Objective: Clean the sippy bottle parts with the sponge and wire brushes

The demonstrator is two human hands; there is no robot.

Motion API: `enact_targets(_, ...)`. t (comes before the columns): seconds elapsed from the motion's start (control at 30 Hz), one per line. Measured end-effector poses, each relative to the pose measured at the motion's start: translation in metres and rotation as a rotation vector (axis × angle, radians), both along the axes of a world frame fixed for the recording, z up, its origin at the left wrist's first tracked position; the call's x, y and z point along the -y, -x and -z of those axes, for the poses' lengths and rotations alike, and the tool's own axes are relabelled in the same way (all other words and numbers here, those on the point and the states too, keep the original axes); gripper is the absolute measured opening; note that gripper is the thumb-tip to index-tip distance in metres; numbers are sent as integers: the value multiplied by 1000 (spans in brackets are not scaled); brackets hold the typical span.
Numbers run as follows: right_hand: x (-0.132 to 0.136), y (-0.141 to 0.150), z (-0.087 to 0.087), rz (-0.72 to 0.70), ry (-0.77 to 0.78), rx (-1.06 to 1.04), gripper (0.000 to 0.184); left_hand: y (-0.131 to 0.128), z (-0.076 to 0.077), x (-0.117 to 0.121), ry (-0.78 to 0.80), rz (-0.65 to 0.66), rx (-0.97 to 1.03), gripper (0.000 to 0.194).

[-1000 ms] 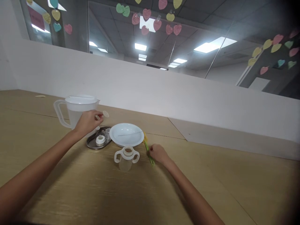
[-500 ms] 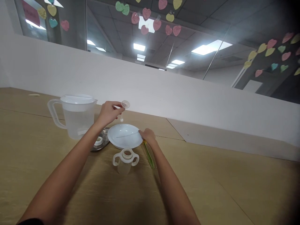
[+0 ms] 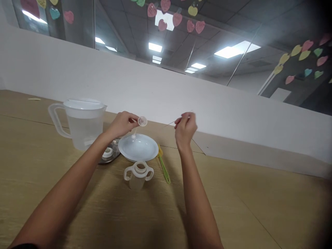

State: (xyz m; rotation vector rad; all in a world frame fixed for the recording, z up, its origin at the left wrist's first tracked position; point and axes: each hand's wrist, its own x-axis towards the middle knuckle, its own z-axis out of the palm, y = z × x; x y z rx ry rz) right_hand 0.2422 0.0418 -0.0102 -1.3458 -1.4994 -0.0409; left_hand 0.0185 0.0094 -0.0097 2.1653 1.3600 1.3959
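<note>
In my left hand, pinched between thumb and fingers above the bowl's far rim, is a clear silicone straw nipple; its thin tube hangs down to a white end piece. My right hand is raised to the right of the bowl, closed around a thin straight rod that points left towards the nipple. The rod's tip is too faint to make out. Between and below the hands stands a white bowl. Nearer me is a two-handled baby bottle, upright with its mouth uncovered.
A lidded translucent pitcher stands at the left. Beside it, a metal tray carries a white ring and a clear part. Right of the bowl lies a green-handled brush with a yellow head. A white wall rises behind the table.
My right hand has lifted up and right from the bowl, taking the thin rod out of it. My left hand stays over the bowl with the nipple, shifted slightly.
</note>
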Motion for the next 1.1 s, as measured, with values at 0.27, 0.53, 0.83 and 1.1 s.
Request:
enact_targets(0.27,72,35,-21,-362,-1005,-254,20,-6,0,3,73,114,-15,28)
enact_targets(0.53,61,40,-10,-338,-1082,-67,15,-4,-5,8,55,134,-24,29)
enact_targets(0.83,62,42,-11,-332,-1115,-40,13,-5,-10,14,49,119,-21,28)
enact_targets(1.1,63,39,-13,-294,-1161,12,12,-5,-12,17,26,130,-34,26)
